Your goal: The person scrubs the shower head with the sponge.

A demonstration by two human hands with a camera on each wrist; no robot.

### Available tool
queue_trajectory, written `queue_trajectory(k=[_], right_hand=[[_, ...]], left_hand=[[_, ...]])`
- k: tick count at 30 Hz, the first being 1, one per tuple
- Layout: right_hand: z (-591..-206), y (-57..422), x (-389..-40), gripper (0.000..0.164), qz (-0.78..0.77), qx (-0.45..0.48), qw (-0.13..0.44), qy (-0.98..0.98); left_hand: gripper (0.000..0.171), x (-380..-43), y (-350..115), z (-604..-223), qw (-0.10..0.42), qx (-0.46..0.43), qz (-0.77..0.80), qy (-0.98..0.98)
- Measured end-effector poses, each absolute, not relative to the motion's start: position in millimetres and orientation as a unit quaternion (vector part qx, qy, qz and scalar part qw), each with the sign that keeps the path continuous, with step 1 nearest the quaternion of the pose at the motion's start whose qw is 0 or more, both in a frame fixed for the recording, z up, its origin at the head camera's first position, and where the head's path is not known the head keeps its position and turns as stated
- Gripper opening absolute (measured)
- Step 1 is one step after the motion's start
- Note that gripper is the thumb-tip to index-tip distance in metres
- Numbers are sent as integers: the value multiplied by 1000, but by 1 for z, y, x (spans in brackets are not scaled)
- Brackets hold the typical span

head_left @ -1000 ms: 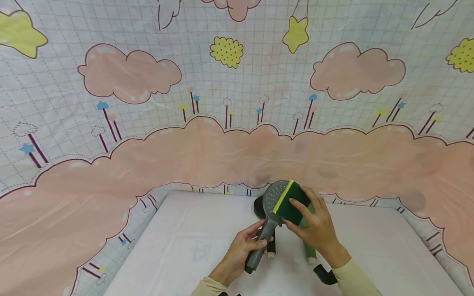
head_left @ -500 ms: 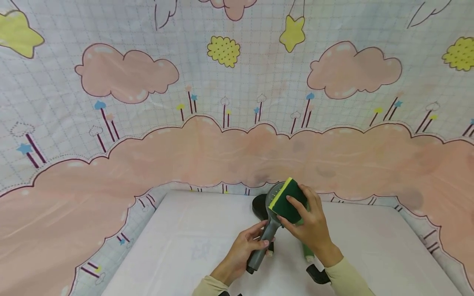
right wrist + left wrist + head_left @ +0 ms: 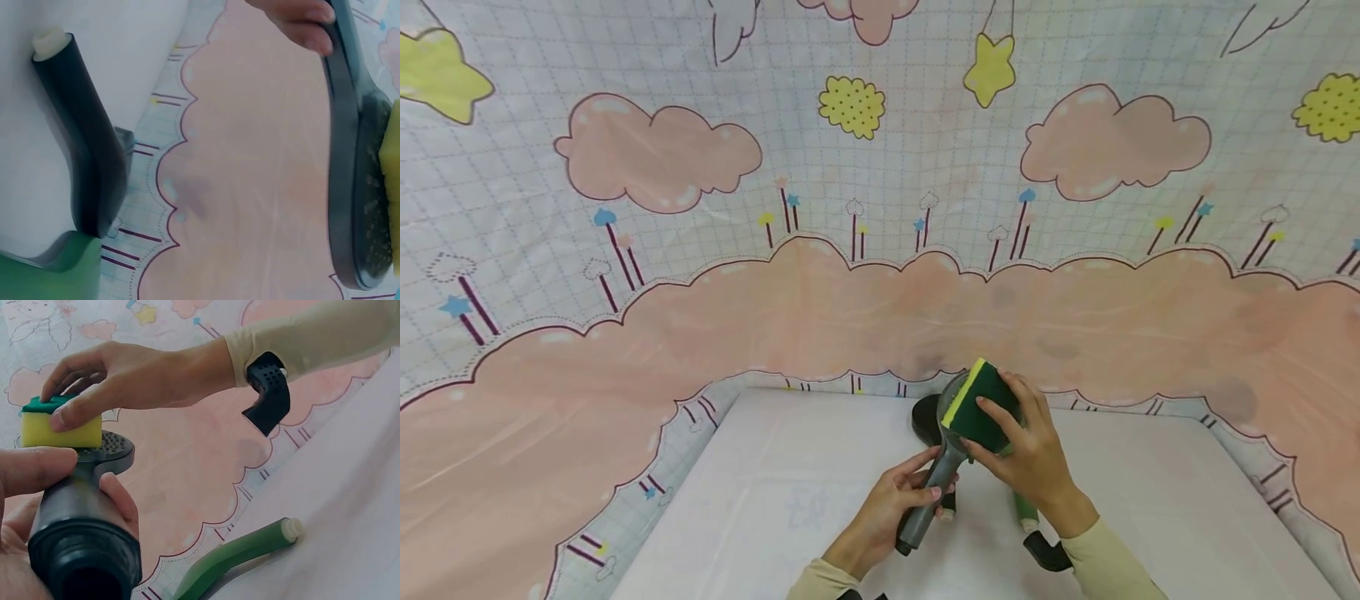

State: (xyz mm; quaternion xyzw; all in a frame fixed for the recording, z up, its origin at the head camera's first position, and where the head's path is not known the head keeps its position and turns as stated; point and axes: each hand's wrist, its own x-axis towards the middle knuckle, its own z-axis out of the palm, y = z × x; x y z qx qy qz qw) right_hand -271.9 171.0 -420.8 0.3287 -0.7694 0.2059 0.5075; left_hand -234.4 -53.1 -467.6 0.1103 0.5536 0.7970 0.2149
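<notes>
My left hand grips the handle of a grey handheld shower head, held tilted with its nozzle face up and to the right. In my right hand is a sponge with a dark green scouring side and a yellow side. The yellow side lies against the nozzle face, as the left wrist view shows with the sponge over the studded face. Most of that face is hidden behind the sponge in the head view. At the handle's lower end, an open threaded socket faces the left wrist camera.
Behind the hands, a black shower head lies on the white table, its pale-tipped handle toward me. A green one lies to its right, partly under my right hand. A patterned cloth hangs behind the table.
The sponge and my right hand have shifted a little left across the nozzle face, covering more of it. The left hand keeps its grip on the shower head, whose face has turned slightly.
</notes>
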Motion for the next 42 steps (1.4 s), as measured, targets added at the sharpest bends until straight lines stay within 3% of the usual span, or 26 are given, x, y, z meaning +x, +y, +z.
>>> queue_trajectory(k=[17,26,42], right_hand=[[-423,162,-274,53,216,322,505,-771],[-435,161,-269,56,201,326,448,-808],[-446,165,-264,56,204,328,420,-821]], left_hand=[[55,-233,-52,-472,212,126,792,559],[60,-235,-53,-474,201,123,797,556],[54,-239,-52,-474,169,98,801,566]])
